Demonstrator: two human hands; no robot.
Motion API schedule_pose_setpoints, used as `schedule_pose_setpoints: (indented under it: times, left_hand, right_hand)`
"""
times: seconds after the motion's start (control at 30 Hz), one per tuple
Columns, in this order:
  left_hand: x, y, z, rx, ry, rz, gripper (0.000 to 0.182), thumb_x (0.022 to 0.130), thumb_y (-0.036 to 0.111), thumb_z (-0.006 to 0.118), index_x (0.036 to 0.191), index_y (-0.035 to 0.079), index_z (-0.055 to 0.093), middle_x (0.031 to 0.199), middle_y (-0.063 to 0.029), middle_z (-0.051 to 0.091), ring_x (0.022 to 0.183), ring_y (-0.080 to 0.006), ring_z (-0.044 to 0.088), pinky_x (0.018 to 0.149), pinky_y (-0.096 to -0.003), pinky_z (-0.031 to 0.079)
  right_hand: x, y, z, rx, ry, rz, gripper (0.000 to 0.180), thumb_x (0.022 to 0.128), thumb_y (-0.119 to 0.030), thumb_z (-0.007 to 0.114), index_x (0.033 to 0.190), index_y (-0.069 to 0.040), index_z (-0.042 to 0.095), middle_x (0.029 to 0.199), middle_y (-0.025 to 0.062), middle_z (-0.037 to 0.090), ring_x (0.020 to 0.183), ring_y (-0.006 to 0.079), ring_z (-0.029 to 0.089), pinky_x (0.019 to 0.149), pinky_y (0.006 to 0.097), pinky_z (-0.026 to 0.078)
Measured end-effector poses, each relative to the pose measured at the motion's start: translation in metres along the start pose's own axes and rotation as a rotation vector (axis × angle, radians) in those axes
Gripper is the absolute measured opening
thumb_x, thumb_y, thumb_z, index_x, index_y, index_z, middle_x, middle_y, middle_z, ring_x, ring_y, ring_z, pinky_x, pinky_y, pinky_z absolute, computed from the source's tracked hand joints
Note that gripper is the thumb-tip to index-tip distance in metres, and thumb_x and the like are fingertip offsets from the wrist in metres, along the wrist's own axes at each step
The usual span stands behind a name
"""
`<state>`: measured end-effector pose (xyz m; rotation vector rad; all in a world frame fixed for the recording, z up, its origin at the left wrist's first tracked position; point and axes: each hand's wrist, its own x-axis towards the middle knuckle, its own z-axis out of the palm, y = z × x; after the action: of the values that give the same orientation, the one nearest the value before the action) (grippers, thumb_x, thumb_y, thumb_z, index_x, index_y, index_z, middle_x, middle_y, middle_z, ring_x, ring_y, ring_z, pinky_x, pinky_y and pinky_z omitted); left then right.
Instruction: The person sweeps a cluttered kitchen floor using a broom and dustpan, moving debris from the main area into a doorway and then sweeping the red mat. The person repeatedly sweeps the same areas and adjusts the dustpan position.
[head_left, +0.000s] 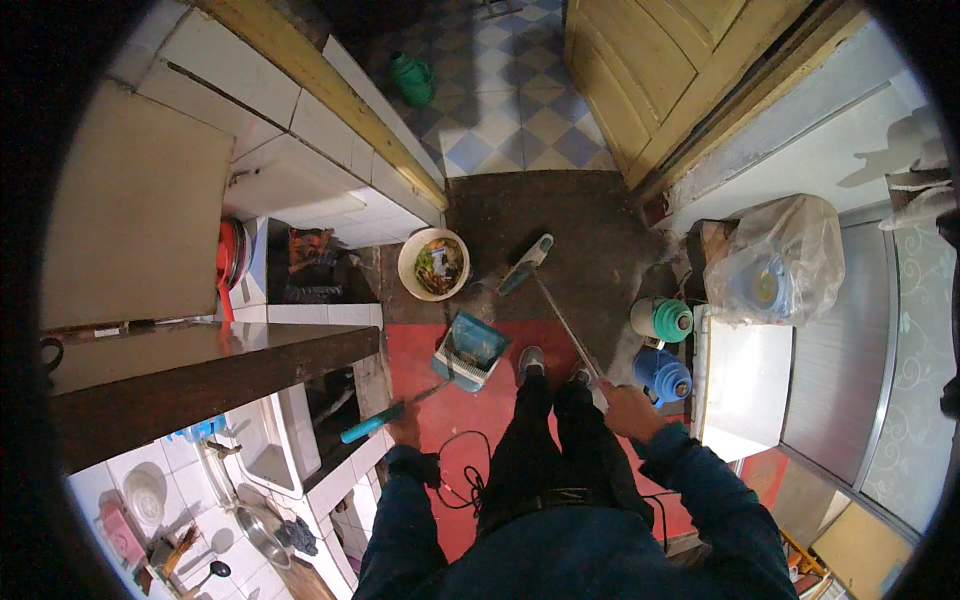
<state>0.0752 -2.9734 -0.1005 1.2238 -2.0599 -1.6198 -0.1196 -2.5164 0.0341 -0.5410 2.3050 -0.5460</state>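
Note:
My left hand (403, 426) grips the teal handle of a long-handled dustpan (472, 349), whose pan lies above the red floor mat, just below a white bucket. Closed around the handle of a broom (527, 264) is my right hand (634, 413). The broom's head is on the dark floor ahead of my feet, up and to the right of the dustpan and apart from it. Some dirt shows inside the pan. The bucket (405, 274) holds food scraps and other waste.
Green (664, 320) and blue (663, 375) vacuum flasks stand at the right beside a white cabinet (746, 382). A black cable (474, 480) lies looped on the mat. At the left are a sink (274, 450) and counter. A yellow door (645, 67) stands open ahead, with another green flask (412, 79) beyond.

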Motion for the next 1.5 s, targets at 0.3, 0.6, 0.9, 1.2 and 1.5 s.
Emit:
schedule_pose_setpoints:
  times: [0.3, 0.6, 0.9, 1.2, 1.5]
  left_hand:
    - [0.031, -0.031, 0.009, 0.116, -0.007, 0.064, 0.019, 0.09, 0.023, 0.063, 0.092, 0.004, 0.064, 0.082, -0.01, 0.065, 0.074, -0.0208, 0.061, 0.064, -0.0369, 0.047]
    - [0.011, -0.008, -0.022, -0.031, -0.008, -0.046, 0.013, 0.091, 0.015, 0.063, 0.098, 0.004, 0.061, 0.082, -0.0034, 0.059, 0.078, -0.0158, 0.058, 0.068, -0.0301, 0.049]
    - [0.038, 0.0, -0.012, 0.317, -0.126, 0.07, 0.016, 0.091, 0.021, 0.064, 0.095, 0.005, 0.061, 0.085, -0.0041, 0.06, 0.077, -0.0166, 0.056, 0.068, -0.0353, 0.047]
    - [0.034, 0.022, -0.004, -0.083, -0.188, 0.09, 0.021, 0.087, 0.02, 0.069, 0.097, 0.003, 0.062, 0.088, -0.0046, 0.062, 0.078, -0.0188, 0.058, 0.071, -0.0373, 0.048]
    - [0.035, 0.082, 0.044, -0.035, -0.279, 0.107, 0.023, 0.086, 0.022, 0.073, 0.094, 0.003, 0.063, 0.084, -0.0028, 0.061, 0.079, -0.016, 0.057, 0.071, -0.033, 0.047]
  right_hand:
    - [0.039, -0.04, 0.057, -0.062, -0.258, -0.085, 0.052, 0.076, -0.016, 0.061, 0.123, 0.005, 0.053, 0.085, 0.0241, 0.066, 0.079, 0.0431, 0.065, 0.067, 0.054, 0.052]
    - [-0.033, -0.022, -0.006, -0.034, -0.134, -0.027, 0.065, 0.074, -0.015, 0.06, 0.135, -0.001, 0.042, 0.084, 0.027, 0.065, 0.079, 0.0455, 0.063, 0.071, 0.0529, 0.05]
    - [0.026, -0.02, 0.057, 0.068, -0.019, -0.055, 0.028, 0.076, -0.017, 0.061, 0.099, -0.001, 0.065, 0.073, 0.0197, 0.066, 0.068, 0.0368, 0.066, 0.058, 0.0496, 0.051]
    - [-0.055, -0.021, 0.001, 0.814, -0.262, 0.414, 0.051, 0.078, -0.008, 0.068, 0.127, -0.003, 0.057, 0.075, 0.0096, 0.062, 0.057, 0.0146, 0.058, 0.05, 0.0307, 0.048]
    - [-0.046, 0.087, -0.066, 1.351, 0.35, 0.646, 0.032, 0.084, -0.006, 0.064, 0.115, -0.001, 0.055, 0.071, 0.0086, 0.06, 0.058, 0.0176, 0.057, 0.046, 0.0359, 0.047]
